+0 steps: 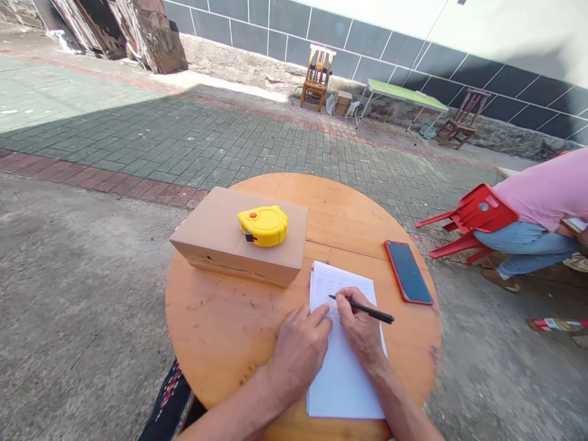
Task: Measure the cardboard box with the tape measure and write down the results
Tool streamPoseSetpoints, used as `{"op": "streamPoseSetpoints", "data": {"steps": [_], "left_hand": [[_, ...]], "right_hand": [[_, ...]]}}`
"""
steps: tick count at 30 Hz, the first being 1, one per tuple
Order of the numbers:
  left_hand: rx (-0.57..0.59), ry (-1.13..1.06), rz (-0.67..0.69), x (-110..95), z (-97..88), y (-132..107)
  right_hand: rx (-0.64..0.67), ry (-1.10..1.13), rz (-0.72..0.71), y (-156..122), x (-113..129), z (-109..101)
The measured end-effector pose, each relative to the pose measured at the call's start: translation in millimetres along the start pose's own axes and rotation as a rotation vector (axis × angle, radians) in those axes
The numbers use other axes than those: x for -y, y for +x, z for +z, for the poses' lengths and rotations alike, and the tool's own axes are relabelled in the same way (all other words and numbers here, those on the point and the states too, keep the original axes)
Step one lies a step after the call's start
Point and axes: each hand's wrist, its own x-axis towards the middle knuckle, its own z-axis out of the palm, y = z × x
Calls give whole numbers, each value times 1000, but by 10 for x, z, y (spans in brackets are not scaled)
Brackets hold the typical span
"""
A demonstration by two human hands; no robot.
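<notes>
My right hand (361, 324) grips a black pen (374, 312), its tip over handwritten rows near the top of a white paper pad (342, 389). Beside it, my left hand (303, 343) rests at the pad's left edge, index finger stretched onto the sheet and the other fingers loosely bent. Nothing shows in that hand. Behind my hands, a yellow tape measure (264, 226) with a red button lies on top of a closed brown cardboard box (220, 229).
The round wooden table (229, 331) also bears a red-cased phone (408, 271) at its right. Further right, a person in a pink top (542, 190) sits on a red plastic chair (487, 211). By the wall stand a green folding table (404, 93) and wooden chairs (316, 76).
</notes>
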Motion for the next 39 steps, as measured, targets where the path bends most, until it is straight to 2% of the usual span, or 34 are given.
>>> {"op": "streamPoseSetpoints", "data": {"steps": [28,35,39], "left_hand": [[-15,3,-5,8,21,-15],[8,-9,-10,6,-1,-10],[5,1,-15,13,-11,-7]], "right_hand": [[8,-10,3,16,21,-5],[-7,67,120,-2,-8,-34],[-25,72,123,9,11,-31]]}}
